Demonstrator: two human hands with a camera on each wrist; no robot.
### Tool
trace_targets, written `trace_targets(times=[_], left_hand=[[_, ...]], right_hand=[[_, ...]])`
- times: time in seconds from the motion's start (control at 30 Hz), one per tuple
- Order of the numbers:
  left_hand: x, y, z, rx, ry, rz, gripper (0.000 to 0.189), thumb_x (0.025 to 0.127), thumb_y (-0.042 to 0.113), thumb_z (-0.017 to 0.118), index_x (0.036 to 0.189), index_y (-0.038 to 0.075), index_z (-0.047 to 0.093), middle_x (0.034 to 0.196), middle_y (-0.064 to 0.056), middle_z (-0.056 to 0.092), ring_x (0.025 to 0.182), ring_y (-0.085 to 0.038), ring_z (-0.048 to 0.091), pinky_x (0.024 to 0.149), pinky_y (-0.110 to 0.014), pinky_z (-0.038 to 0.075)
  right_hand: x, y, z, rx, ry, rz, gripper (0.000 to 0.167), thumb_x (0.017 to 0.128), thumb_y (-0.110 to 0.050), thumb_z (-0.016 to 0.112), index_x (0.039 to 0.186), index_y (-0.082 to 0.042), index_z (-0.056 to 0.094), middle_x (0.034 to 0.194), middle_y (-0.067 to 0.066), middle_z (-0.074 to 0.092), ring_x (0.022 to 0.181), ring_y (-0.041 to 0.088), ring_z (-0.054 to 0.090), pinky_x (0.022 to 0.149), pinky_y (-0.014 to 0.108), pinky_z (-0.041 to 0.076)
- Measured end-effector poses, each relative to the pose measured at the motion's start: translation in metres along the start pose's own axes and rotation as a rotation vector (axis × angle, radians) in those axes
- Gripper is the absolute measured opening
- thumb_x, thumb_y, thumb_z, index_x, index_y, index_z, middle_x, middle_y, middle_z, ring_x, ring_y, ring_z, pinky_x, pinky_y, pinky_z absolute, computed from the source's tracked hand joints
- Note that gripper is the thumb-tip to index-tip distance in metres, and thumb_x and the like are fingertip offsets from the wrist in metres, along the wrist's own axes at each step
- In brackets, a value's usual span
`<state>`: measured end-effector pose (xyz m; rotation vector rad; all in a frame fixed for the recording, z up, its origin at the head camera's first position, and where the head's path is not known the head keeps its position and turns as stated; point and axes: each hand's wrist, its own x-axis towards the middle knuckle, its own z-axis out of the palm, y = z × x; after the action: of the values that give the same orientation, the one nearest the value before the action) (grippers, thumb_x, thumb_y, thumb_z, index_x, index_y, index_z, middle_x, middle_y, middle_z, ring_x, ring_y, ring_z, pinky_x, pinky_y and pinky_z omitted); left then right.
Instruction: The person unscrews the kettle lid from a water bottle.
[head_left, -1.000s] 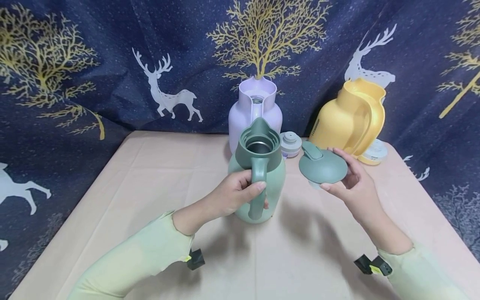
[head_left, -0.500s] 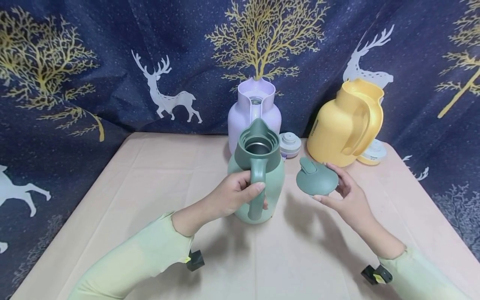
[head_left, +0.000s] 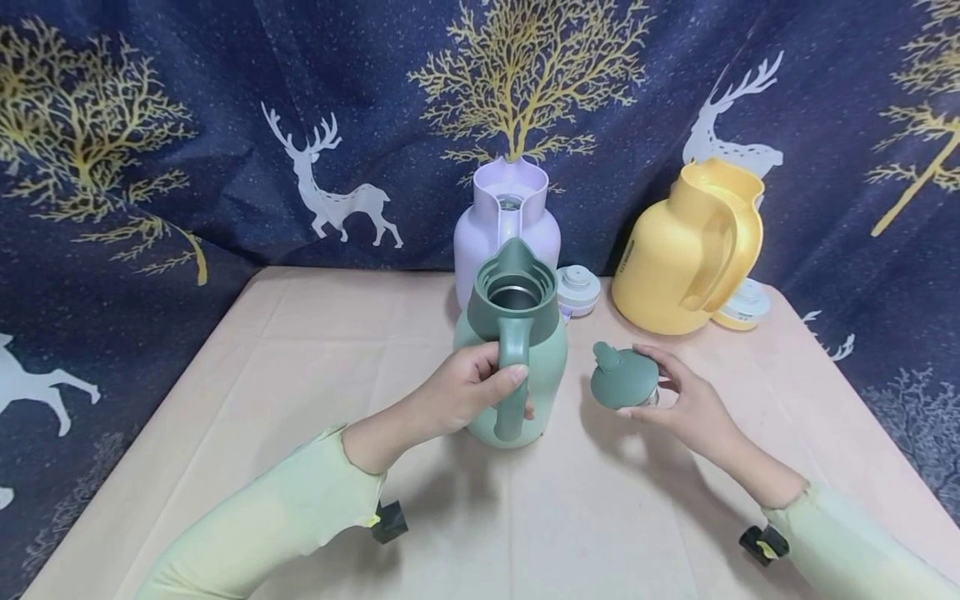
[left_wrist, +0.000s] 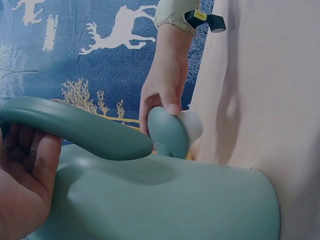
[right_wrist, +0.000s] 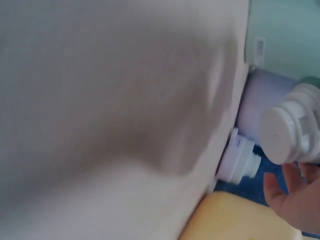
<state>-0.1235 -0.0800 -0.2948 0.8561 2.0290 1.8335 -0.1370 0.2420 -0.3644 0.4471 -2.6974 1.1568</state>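
Note:
A green jug (head_left: 551, 367) with a dark green collar stands upright on the table, its mouth uncovered. My left hand (head_left: 476, 387) grips its handle, fingers curled around it. To the right of the jug, my right hand (head_left: 686, 404) holds the green lid (head_left: 626, 379) by its edge, thumb on the near side. The lid is tilted, its small lever toward the jug. In the right wrist view its white stopper underside (right_wrist: 280, 135) shows, above the table. The left wrist view shows the jug handle (left_wrist: 80, 125) across the left fingers.
A lilac jug (head_left: 472, 242) stands behind the green one, a lid (head_left: 577, 290) lying beside it. At the back right is a yellow jug (head_left: 660, 258), with another lid (head_left: 744, 306) upside down near its base. A patterned dark blue cloth (head_left: 420, 108) hangs behind the table (head_left: 330, 333).
My right hand has brought the lid lower and nearer, away from the yellow jug, tipping it so its side shows. The left hand stays on the handle and the green jug has not moved.

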Motion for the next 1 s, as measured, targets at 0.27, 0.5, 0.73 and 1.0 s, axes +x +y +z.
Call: trace_targets(times=[0.27, 0.5, 0.73, 1.0], left_hand=[[0.000, 0.000, 0.000, 0.006, 0.000, 0.001, 0.074, 0.095, 0.062, 0.061, 0.098, -0.012, 0.058, 0.086, -0.035, 0.068, 0.078, -0.005, 0.072, 0.079, -0.028, 0.059], [0.000, -0.001, -0.001, 0.003, 0.001, -0.005, 0.077, 0.094, 0.065, 0.061, 0.098, -0.011, 0.058, 0.086, -0.035, 0.068, 0.078, -0.004, 0.072, 0.078, -0.029, 0.059], [0.000, 0.000, 0.000, 0.002, -0.005, -0.005, 0.075, 0.094, 0.064, 0.060, 0.097, -0.011, 0.058, 0.085, -0.034, 0.068, 0.078, -0.004, 0.072, 0.077, -0.029, 0.059], [0.000, 0.001, 0.000, 0.010, 0.002, -0.018, 0.072, 0.095, 0.062, 0.060, 0.098, -0.010, 0.058, 0.086, -0.033, 0.069, 0.079, -0.004, 0.072, 0.078, -0.028, 0.058]], right_hand=[[0.002, 0.008, 0.000, -0.178, -0.048, -0.138, 0.090, 0.064, -0.016, 0.096, 0.141, 0.001, 0.054, 0.131, 0.025, 0.067, 0.110, 0.045, 0.068, 0.091, 0.059, 0.052], [0.004, 0.011, -0.003, -0.259, -0.109, -0.131, 0.091, 0.066, -0.020, 0.096, 0.142, 0.002, 0.052, 0.128, 0.027, 0.068, 0.108, 0.043, 0.068, 0.089, 0.058, 0.054], [0.004, 0.014, -0.009, -0.351, -0.174, -0.158, 0.096, 0.063, -0.023, 0.097, 0.143, 0.003, 0.051, 0.125, 0.025, 0.069, 0.104, 0.040, 0.068, 0.089, 0.057, 0.056], [0.007, 0.015, -0.012, -0.348, -0.194, -0.297, 0.092, 0.059, -0.034, 0.098, 0.138, -0.004, 0.059, 0.110, 0.009, 0.074, 0.090, 0.017, 0.059, 0.077, 0.037, 0.054]])
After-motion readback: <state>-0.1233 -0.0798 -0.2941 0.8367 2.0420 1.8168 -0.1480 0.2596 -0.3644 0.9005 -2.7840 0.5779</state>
